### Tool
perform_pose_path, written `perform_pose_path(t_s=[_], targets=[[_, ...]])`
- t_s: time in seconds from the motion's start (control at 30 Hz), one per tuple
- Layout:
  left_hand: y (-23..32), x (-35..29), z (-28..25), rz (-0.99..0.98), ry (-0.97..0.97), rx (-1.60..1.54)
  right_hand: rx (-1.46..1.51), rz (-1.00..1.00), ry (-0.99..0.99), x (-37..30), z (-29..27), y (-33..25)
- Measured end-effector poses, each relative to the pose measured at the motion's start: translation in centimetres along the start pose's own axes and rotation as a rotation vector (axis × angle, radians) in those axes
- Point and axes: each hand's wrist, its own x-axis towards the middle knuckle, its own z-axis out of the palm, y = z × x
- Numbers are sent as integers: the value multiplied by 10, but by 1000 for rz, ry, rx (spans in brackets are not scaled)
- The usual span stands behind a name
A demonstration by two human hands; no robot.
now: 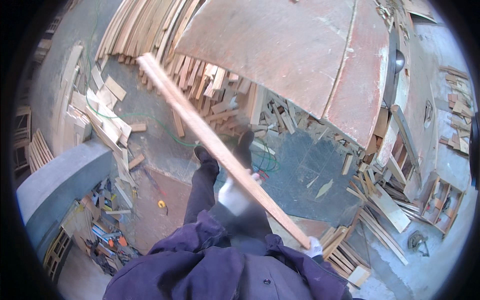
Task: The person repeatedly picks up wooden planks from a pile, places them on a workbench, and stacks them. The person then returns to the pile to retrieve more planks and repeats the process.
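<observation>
A long, narrow wooden board [200, 127] slants across the view in front of me, from the far left down to my right side. My left hand [233, 196], in a white glove, grips it near the middle from its near-left side, with fingertips showing past the far edge. At the near right end, my right hand [314, 247], also gloved, is closed around the board, its fingers partly hidden. The board's far end hangs in front of stacked timber and is slightly blurred by motion.
A large worn worktable [280, 45] stands ahead to the right. Long planks [145, 27] are stacked at the far left, with offcuts below. A green hose [165, 125] crosses the floor. A tape measure [161, 204] lies at left; wood scraps [385, 205] crowd the right.
</observation>
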Motion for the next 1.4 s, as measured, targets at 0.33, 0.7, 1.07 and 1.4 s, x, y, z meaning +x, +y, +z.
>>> perform_pose_path(t_s=[0.33, 0.7, 1.07, 1.4], targets=[[19, 83, 205, 207, -308, 649, -299, -254, 666, 238, -303, -20], [112, 149, -33, 264, 300, 757, -509, -325, 965, 319, -391, -48], [251, 282, -35, 714, 311, 888, 841, -226, -70, 429, -75, -365], [225, 323, 20, 1039, 230, 1593, 1022, -187, -128, 625, -60, -503]])
